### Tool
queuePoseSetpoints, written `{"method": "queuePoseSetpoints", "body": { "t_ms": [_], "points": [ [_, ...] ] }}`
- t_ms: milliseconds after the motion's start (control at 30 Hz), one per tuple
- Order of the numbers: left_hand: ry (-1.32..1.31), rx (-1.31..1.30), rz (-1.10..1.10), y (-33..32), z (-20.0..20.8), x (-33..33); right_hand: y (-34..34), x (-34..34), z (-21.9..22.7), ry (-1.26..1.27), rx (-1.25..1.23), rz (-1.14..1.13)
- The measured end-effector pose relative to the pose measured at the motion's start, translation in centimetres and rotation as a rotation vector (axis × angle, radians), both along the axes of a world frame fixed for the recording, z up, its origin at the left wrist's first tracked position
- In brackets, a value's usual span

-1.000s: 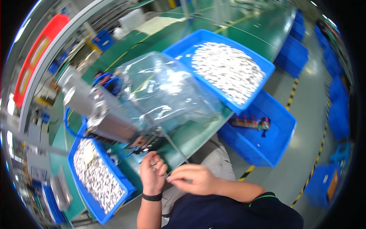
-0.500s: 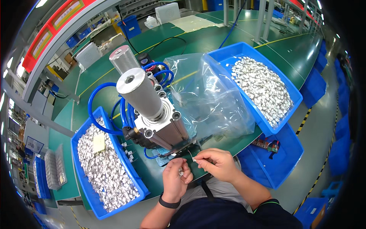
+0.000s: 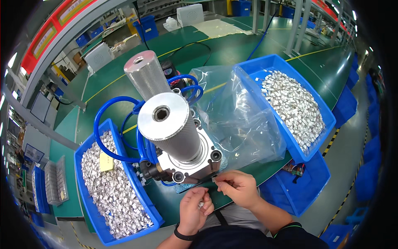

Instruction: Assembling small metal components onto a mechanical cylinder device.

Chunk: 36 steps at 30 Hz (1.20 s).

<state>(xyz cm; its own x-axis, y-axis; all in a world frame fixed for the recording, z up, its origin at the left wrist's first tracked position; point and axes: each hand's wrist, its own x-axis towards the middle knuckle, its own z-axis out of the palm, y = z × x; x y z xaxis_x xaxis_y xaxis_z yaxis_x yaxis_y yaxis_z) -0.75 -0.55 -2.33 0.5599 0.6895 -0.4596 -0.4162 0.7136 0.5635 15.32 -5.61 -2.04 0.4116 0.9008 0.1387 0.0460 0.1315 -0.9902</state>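
My right hand (image 3: 239, 190) is closed in a pinch at the front edge of a small pneumatic press (image 3: 188, 159). Between thumb and forefinger it grips a small white part (image 3: 214, 179), largely hidden by the fingertips. Beside it, nearer my body, my left hand (image 3: 194, 212) is curled with a small white piece (image 3: 201, 204) showing in its fingers. The press carries two knurled metal cylinders (image 3: 168, 124), and blue air hoses (image 3: 108, 103) loop out on its left. Its working slot is hidden under the metal block.
A blue bin (image 3: 155, 213) heaped with small white parts stands left, a yellow note (image 3: 106, 162) on top. Another blue bin (image 3: 328, 118) of similar parts stands right. A clear plastic bag (image 3: 248, 128) lies between it and the press. An angled blue tray (image 3: 313, 189) sits below right.
My head view has shifted, so the press looms larger and is seen more from above. The right hand has brought its small part up against the press front; the left stays curled nearby.
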Motion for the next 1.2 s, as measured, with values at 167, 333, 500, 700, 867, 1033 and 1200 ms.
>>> {"method": "queuePoseSetpoints", "body": {
  "t_ms": [167,333,500,700,867,1033,1200],
  "points": [
    [-0.019,-0.007,-0.110,-0.1,1.1,0.5,-1.8,0.2,0.6,0.080,0.006,0.138],
    [-0.203,-0.078,-0.150,0.2,0.6,1.1,-2.4,1.0,1.5,0.200,-0.009,0.227],
    [-0.246,-0.098,-0.150,0.2,1.7,1.2,-2.9,1.7,1.8,0.232,-0.076,0.283],
    [-0.298,-0.147,-0.205,0.8,0.1,0.5,-2.4,2.0,2.1,-0.268,0.121,0.266],
    [-0.272,-0.318,-0.247,1.1,1.5,0.6,-2.2,1.6,1.5,-0.162,0.088,0.218],
    [-0.105,-0.155,-0.111,0.6,1.2,0.3,-1.2,1.6,1.6,0.077,-0.028,0.138],
    [-0.034,-0.107,-0.066,0.1,0.4,-0.3,0.1,1.3,0.8,-0.016,-0.014,0.108]
  ]
}}
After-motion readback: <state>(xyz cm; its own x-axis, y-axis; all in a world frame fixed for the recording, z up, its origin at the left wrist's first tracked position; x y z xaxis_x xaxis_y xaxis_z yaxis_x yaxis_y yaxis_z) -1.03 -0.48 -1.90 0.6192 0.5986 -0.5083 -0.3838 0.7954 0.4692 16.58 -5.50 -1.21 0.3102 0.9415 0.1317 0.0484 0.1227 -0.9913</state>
